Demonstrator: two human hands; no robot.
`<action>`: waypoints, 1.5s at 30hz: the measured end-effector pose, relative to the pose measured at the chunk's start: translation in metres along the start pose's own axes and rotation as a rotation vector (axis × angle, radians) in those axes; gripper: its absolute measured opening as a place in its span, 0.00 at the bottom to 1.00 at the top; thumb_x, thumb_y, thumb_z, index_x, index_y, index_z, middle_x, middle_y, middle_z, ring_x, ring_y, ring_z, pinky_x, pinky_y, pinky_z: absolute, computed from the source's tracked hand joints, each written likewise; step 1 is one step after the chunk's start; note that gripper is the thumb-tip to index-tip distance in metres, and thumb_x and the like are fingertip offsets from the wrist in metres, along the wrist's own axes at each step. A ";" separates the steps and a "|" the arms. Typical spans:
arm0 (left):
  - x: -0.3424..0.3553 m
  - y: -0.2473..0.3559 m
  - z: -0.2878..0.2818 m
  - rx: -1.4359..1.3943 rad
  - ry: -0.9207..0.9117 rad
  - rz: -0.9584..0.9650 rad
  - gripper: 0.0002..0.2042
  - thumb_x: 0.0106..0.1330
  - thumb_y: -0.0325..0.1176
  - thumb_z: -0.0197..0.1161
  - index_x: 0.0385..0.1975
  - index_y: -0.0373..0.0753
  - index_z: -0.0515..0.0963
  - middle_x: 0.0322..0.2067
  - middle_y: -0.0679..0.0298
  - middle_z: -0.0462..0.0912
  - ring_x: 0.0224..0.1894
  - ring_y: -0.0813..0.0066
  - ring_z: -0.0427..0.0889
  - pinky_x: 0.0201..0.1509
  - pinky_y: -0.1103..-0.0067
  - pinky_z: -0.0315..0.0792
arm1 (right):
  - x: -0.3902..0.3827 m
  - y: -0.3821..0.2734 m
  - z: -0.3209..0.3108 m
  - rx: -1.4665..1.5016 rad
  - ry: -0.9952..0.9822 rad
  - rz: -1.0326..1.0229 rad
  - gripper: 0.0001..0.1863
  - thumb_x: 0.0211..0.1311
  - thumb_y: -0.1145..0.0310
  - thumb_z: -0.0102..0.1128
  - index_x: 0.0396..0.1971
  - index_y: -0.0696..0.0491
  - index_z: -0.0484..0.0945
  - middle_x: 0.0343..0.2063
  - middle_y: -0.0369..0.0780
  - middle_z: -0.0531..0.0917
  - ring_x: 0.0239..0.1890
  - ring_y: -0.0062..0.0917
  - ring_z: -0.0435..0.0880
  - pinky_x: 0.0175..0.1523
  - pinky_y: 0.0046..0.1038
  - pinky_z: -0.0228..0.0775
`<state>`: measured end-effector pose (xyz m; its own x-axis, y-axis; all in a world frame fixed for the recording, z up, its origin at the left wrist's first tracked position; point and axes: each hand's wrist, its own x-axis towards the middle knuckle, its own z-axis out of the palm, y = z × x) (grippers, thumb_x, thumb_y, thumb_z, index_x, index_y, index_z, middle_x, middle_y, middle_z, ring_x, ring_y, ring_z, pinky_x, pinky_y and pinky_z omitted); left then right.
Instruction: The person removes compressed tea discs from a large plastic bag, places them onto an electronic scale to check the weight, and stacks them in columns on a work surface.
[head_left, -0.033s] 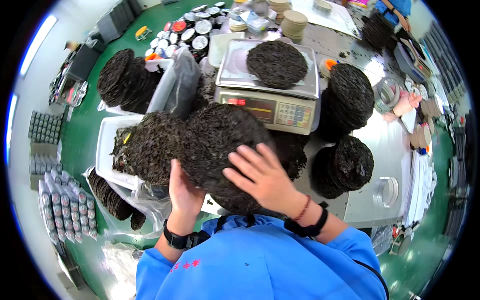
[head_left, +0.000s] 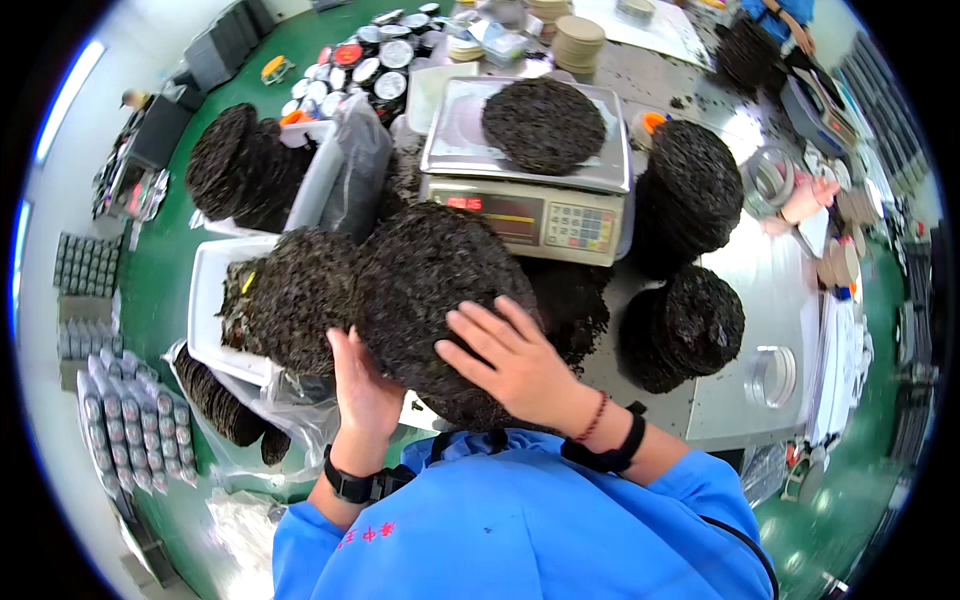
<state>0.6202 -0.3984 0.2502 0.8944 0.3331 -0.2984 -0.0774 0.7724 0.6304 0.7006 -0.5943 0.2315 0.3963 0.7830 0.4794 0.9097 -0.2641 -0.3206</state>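
Note:
My left hand (head_left: 362,390) grips the lower left edge of a round, dark, flaky cake (head_left: 425,255) that looks like dried seaweed. My right hand (head_left: 505,360) lies on that cake with its fingers spread. Just left, similar cakes (head_left: 285,290) lean in a white bin (head_left: 207,325). Beyond my hands, another cake (head_left: 543,125) rests on the steel pan of a digital scale (head_left: 530,230). Dark loose material (head_left: 575,310) shows behind the cake under my right hand.
Tall stacks of cakes (head_left: 690,180) (head_left: 680,320) flank the scale's right. A second filled bin (head_left: 310,175) sits back left, bagged cakes (head_left: 215,395) lower left. A co-worker's hand (head_left: 805,200) is at right, another co-worker (head_left: 785,20) back right. Pale discs (head_left: 578,40) stand behind.
The view has shifted slightly. Both my hands and the cake sit a little further left in the picture; my right hand still lies spread on it.

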 end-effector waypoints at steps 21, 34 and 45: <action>-0.015 -0.006 -0.034 0.500 0.335 -0.007 0.27 0.60 0.20 0.59 0.62 0.35 0.64 0.55 0.58 0.75 0.55 0.65 0.75 0.62 0.69 0.69 | -0.155 0.167 0.191 -0.091 -0.398 0.730 0.28 0.58 0.77 0.52 0.59 0.39 0.71 0.54 0.49 0.71 0.56 0.49 0.72 0.52 0.44 0.76; 0.030 -0.005 -0.013 0.370 0.140 0.001 0.29 0.61 0.20 0.60 0.63 0.37 0.61 0.55 0.58 0.74 0.55 0.65 0.75 0.62 0.69 0.70 | 0.044 0.165 -0.068 0.111 0.057 0.499 0.30 0.46 0.87 0.55 0.52 0.47 0.76 0.42 0.44 0.75 0.46 0.43 0.79 0.50 0.35 0.73; 0.068 0.026 0.010 0.379 0.143 0.165 0.26 0.63 0.25 0.56 0.63 0.37 0.64 0.57 0.57 0.75 0.56 0.61 0.76 0.63 0.65 0.71 | 0.129 0.244 -0.016 -0.371 -0.273 0.489 0.47 0.48 0.36 0.64 0.68 0.38 0.61 0.71 0.47 0.53 0.73 0.52 0.47 0.67 0.67 0.41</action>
<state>0.6831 -0.3608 0.2532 0.8118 0.5272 -0.2511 -0.0231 0.4586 0.8883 0.9755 -0.5666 0.2278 0.7721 0.6258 0.1110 0.6355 -0.7623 -0.1226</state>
